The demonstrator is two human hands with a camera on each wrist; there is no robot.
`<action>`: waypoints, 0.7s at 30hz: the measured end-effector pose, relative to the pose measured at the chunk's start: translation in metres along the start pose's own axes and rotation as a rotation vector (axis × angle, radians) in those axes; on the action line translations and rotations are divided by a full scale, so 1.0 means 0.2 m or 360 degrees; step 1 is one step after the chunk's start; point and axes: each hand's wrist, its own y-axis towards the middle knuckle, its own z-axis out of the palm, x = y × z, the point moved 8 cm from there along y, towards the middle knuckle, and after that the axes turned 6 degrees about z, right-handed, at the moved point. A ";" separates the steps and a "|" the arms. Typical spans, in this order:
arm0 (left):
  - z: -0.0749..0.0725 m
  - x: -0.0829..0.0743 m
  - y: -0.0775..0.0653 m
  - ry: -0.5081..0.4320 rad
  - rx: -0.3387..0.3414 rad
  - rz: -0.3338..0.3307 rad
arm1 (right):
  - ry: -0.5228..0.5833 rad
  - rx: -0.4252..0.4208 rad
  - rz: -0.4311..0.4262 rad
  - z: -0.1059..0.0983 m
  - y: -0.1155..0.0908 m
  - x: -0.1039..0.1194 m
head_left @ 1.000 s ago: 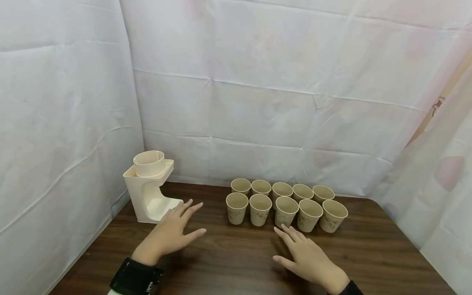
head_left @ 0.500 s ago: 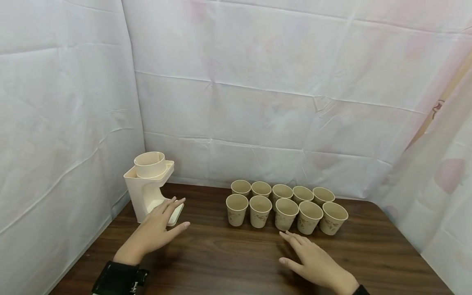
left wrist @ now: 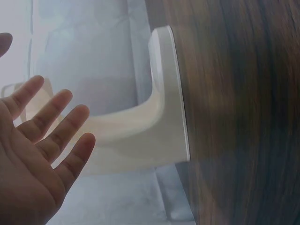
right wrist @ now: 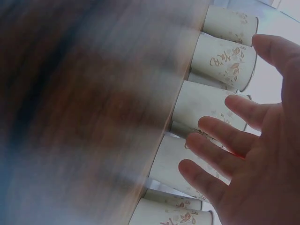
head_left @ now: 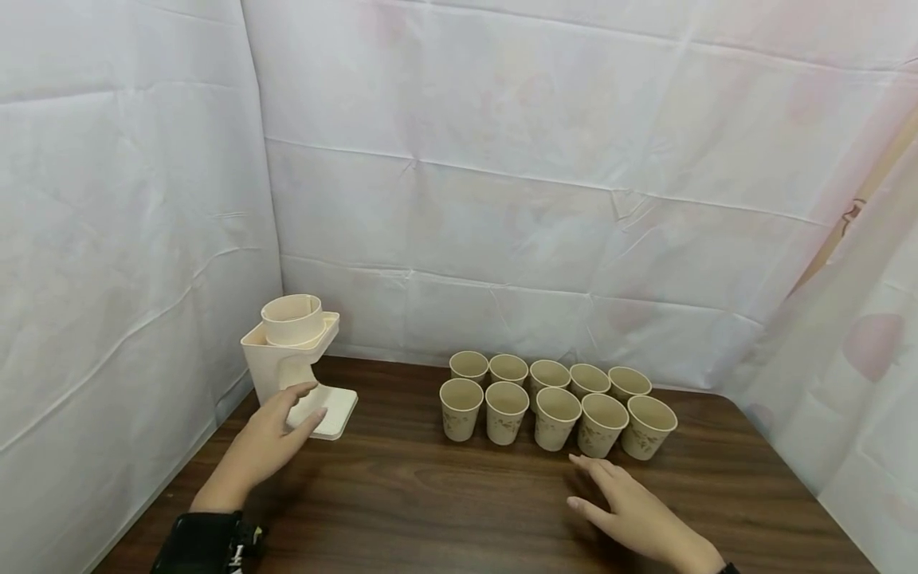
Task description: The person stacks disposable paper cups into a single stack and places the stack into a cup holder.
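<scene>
In the head view a cream stand point(head_left: 268, 367) with a round, open-topped tube point(head_left: 292, 320) and a flat base plate point(head_left: 326, 413) is upright at the table's left. My left hand point(head_left: 258, 446) hovers in front of it, fingers spread and holding nothing. The left wrist view has those fingers point(left wrist: 58, 136) over the side of the stand point(left wrist: 140, 136). Two rows of paper cups with leaf prints stand mouth up; one front cup point(head_left: 506, 414) is close to the middle. My right hand point(head_left: 641, 510), relaxed and holding nothing, lies nearer me than the front row. Several cups point(right wrist: 211, 105) show beyond its fingers point(right wrist: 201, 180).
A dark wood-grain table point(head_left: 430, 510) bears everything. Pale cloth point(head_left: 502, 223) hangs behind it and along both sides, close to the stand and the back row of cups.
My left hand has drawn back left and towards me, uncovering more of the base plate. My right hand has shifted right and slightly towards me. Stand and cups have stayed put.
</scene>
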 end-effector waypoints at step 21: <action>-0.22 0.23 -0.01 0.0047 -0.0541 -0.0354 | -0.0034 0.0009 0.0035 -0.04 -0.04 -0.04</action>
